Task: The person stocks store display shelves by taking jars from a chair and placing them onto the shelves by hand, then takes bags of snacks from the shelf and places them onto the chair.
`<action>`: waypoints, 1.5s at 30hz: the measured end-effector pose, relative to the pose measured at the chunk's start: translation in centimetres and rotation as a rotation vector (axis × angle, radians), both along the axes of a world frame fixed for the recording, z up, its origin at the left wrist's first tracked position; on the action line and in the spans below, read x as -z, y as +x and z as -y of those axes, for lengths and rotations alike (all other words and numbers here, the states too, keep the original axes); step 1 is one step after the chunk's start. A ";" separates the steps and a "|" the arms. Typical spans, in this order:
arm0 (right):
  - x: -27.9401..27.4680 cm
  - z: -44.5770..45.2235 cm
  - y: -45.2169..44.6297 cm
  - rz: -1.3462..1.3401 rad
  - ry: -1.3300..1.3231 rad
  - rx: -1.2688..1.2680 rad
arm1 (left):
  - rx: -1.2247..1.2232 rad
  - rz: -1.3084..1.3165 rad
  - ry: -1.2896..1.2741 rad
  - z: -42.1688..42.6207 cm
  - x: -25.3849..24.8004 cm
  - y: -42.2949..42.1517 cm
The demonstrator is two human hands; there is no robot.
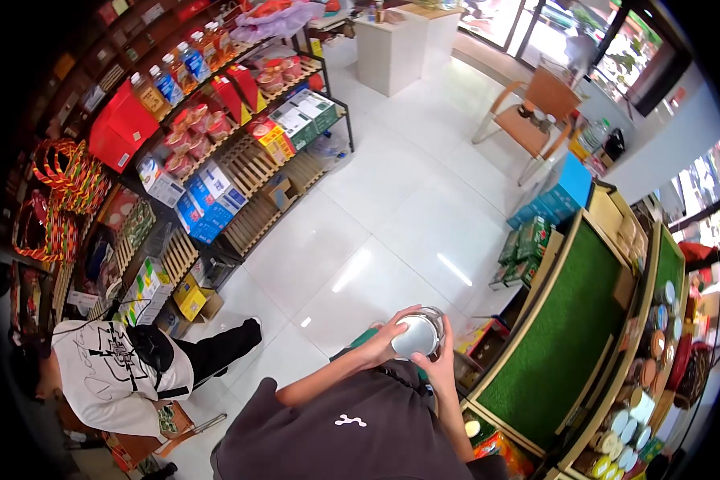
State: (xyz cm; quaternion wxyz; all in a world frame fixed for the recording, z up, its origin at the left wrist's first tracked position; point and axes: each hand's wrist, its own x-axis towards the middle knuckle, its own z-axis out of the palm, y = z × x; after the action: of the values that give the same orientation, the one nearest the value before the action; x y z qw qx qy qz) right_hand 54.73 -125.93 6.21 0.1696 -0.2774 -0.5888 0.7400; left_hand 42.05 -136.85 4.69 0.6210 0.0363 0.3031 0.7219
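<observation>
A round jar (414,337) with a pale silvery lid is held in front of my body, its lid facing up toward me. What is inside cannot be seen. My left hand (387,339) wraps the jar's left side, fingers closed against it. From the right, my right hand (441,360) grips the other side, with the thumb near the lid's lower edge.
A green-lined display shelf (528,344) stands close on my right, beside several lidded jars (628,424). To the left is a slatted rack (256,180) with boxes and bottles. Another person (128,364) sits at lower left. An armchair (532,120) stands farther ahead on the tiled floor (360,208).
</observation>
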 end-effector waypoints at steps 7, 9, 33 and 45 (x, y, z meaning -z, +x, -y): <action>3.5 -4.6 -5.5 -0.029 -0.577 -0.124 | -0.044 -0.855 -0.255 -2.4 -0.7 -6.0; 4.3 -6.4 -7.7 -0.023 -0.565 -0.138 | -0.124 -0.812 -0.154 -4.8 0.6 -7.6; 5.2 -49.1 -28.5 0.153 -0.105 0.149 | 0.121 -0.230 -0.231 -50.9 4.0 -29.0; 11.7 -68.4 -45.0 0.213 -0.609 0.214 | 0.376 -0.404 -0.505 -72.0 6.6 -47.7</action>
State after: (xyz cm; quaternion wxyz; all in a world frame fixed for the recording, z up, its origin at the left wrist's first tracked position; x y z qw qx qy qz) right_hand 9.77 -57.51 -5.52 0.0931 -0.4513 -0.3226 0.8268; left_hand -5.63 -64.87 -1.95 0.6596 0.0788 0.5763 0.4760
